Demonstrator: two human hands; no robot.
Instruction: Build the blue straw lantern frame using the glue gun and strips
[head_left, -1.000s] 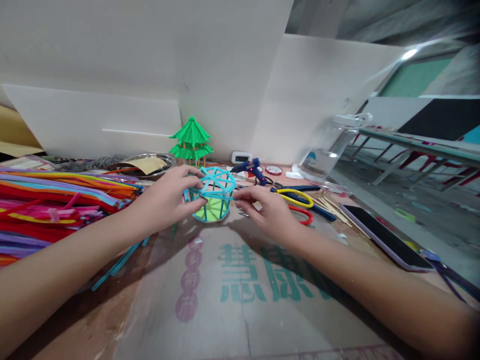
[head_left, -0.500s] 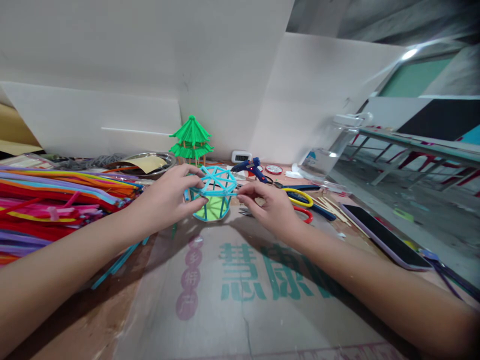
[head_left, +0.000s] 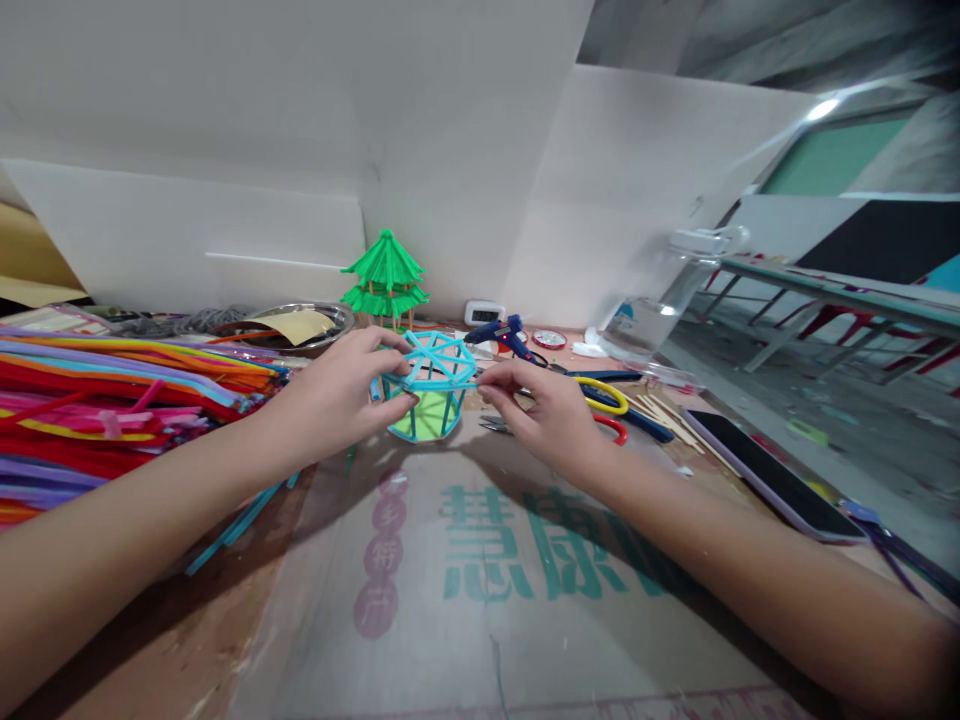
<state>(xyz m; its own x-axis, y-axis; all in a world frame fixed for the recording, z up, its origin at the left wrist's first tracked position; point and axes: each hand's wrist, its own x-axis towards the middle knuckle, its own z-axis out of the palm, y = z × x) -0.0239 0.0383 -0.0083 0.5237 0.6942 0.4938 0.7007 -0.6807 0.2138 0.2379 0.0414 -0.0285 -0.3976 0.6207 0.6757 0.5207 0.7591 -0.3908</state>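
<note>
One table (head_left: 202,625) fills my feed: the left hand (head_left: 360,385) holds a blue frame (head_left: 435,380) mid-table, the right hand (head_left: 544,400) pinches a strip (head_left: 469,385) at its front. I judge the frame light, easily bent, best held at its rim.

This is looking like a craft workshop: pipe cleaners (head_left: 112,400) are filling frame left, glue gun (head_left: 501,334) and scissors (head_left: 619,430) lying right of centre.

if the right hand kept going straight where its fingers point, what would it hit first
Most likely the blue frame, just ahead: the right hand points left toward its near rim, though exact depth there is hard to judge.
</note>
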